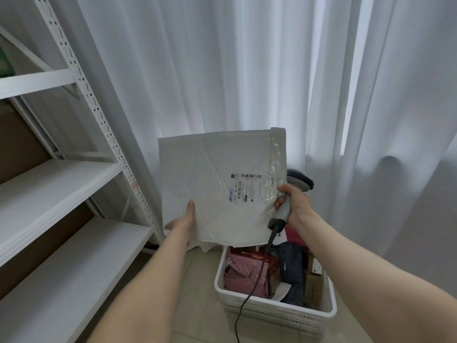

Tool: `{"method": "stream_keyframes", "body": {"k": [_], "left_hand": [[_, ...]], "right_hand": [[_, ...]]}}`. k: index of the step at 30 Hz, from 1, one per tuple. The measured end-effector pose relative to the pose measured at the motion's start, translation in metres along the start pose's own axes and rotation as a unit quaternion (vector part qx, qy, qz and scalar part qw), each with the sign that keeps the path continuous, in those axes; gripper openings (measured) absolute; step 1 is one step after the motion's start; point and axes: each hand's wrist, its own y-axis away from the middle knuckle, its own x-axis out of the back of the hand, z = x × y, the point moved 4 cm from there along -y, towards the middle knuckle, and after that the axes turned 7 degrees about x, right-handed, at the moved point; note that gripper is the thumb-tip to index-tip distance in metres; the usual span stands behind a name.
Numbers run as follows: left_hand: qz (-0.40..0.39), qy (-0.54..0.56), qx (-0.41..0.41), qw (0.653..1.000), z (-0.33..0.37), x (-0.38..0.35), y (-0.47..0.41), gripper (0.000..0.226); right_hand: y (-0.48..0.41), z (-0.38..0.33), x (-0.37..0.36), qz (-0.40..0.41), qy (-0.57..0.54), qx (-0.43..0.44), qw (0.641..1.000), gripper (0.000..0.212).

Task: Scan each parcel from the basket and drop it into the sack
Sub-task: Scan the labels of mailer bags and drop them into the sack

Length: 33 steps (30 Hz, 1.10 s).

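A large white padded parcel [212,184] is held up in front of me, its shipping label facing me at the right side. My left hand [184,219] grips its lower left edge. My right hand [293,203] is shut on a grey handheld scanner [284,209] beside the parcel's right edge; the scanner head sticks out behind the parcel and its cable hangs down. Below stands the white perforated basket [274,310] with pink, dark red, dark blue and brown parcels inside. No sack is in view.
A white metal shelf rack [74,184] with bare boards fills the left side. White curtains [247,70] hang behind. The floor [195,293] is light tile; the scanner cable [243,308] runs down over the basket's front wall.
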Motion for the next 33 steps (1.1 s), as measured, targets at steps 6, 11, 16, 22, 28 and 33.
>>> {"method": "stream_keyframes", "body": {"k": [6,11,16,22,28,33], "left_hand": [[-0.296,0.231,0.104,0.921,-0.013,-0.051,0.031,0.067],[-0.301,0.291,0.041,0.907,-0.002,-0.058,0.026,0.028],[-0.289,0.286,0.017,0.913,-0.003,-0.068,0.027,0.035],[-0.346,0.223,0.075,0.909,-0.015,-0.080,0.043,0.042],[-0.275,0.367,0.032,0.888,-0.016,-0.082,0.036,0.052],[-0.319,0.388,0.000,0.865,-0.012,-0.095,0.049,0.036]], "right_hand": [[0.000,0.002,-0.006,0.020,0.002,0.008,1.000,0.010],[-0.003,-0.004,-0.004,0.053,0.033,0.056,0.996,0.009],[-0.005,-0.009,0.004,0.099,0.073,0.096,0.988,0.019],[-0.004,-0.015,-0.001,0.084,0.105,0.119,0.984,0.020],[-0.007,-0.011,0.008,0.116,0.071,0.070,0.988,0.012],[-0.007,0.010,0.014,0.133,-0.052,-0.021,0.990,0.010]]}}
